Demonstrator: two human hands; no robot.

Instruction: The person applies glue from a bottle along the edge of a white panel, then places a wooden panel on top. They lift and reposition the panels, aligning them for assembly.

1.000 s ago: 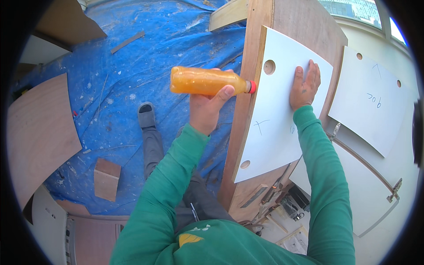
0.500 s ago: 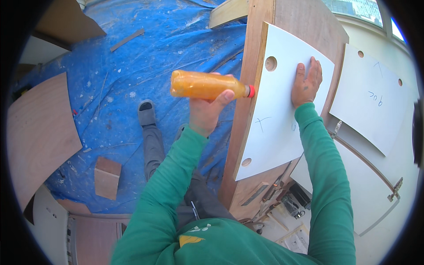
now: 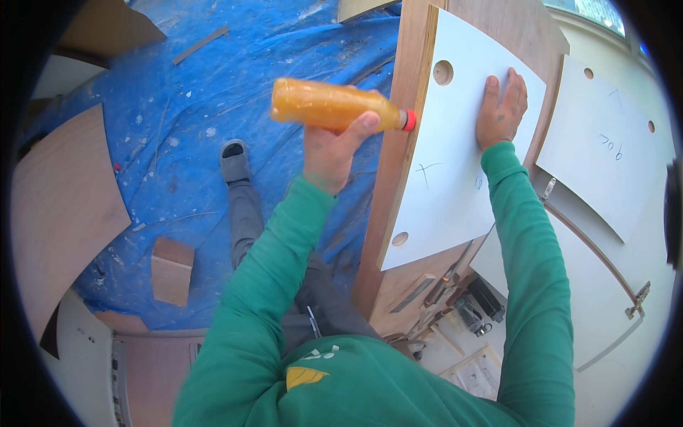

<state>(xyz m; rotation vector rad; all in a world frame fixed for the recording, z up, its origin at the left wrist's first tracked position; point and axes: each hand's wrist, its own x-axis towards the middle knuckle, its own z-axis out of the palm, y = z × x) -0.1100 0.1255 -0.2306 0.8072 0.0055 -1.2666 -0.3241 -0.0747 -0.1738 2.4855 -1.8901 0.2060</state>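
My left hand (image 3: 333, 146) is wrapped around a clear plastic bottle (image 3: 324, 104) filled with orange-yellow stuff, probably glue. The bottle lies nearly level, its red cap (image 3: 409, 120) at the left edge of a white panel (image 3: 455, 156). Whether the tip touches that edge, I cannot tell. My right hand (image 3: 500, 114) rests flat on the panel's upper right part, fingers spread and holding nothing. The panel has round holes near its left side and pen marks, and lies on a wooden workbench (image 3: 395, 309).
A second white panel (image 3: 590, 149) with round holes is to the right. Hand tools (image 3: 445, 285) lie on the bench's near end. Blue tarp (image 3: 192, 107) covers the floor, with a wooden block (image 3: 172, 270) and a curved plywood sheet (image 3: 67, 213) at left.
The whole view has shifted, so the bench and panels sit higher in the picture. Against the panel, the bottle and my right hand have barely moved.
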